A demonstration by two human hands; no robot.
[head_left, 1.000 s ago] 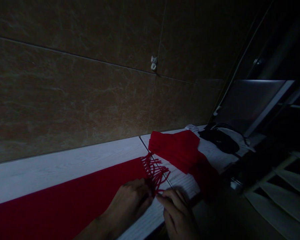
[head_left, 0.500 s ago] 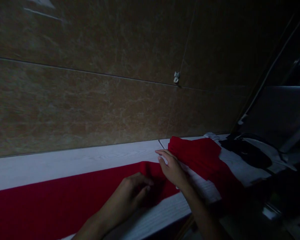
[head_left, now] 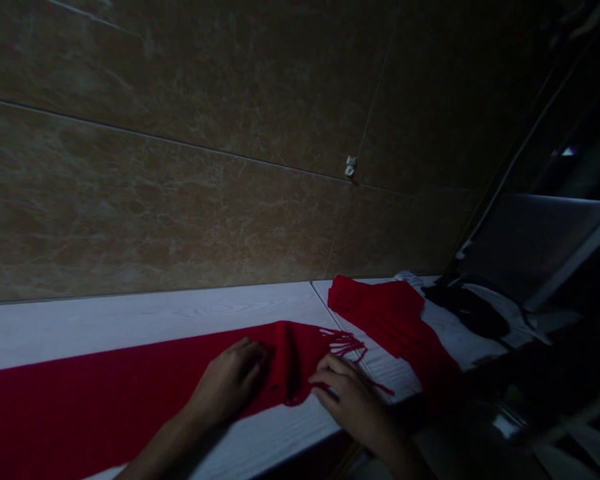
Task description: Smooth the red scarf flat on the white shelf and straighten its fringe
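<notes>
A long red scarf (head_left: 130,387) lies along a white wood-grain surface, with a raised fold (head_left: 281,357) near its fringed end. On the scarf, left of the fold, rests my left hand (head_left: 230,377), its fingers curled down and closed on the cloth; the fingertips are partly hidden. My right hand (head_left: 347,393) is at the scarf's end by the fringe (head_left: 347,343), thumb and fingers pinched on the near corner. A few loose strands spread out past that hand.
More folded red cloth (head_left: 380,307) lies to the right, partly hanging over the front edge. Beyond it is a black item (head_left: 467,310). A brown tiled wall (head_left: 180,200) with a small white cat-shaped hook (head_left: 350,166) rises behind. The right side is dark.
My right hand has moved nearer to me, from above the scarf's end to its near corner, uncovering the fringe. My left hand has shifted left, away from the fold.
</notes>
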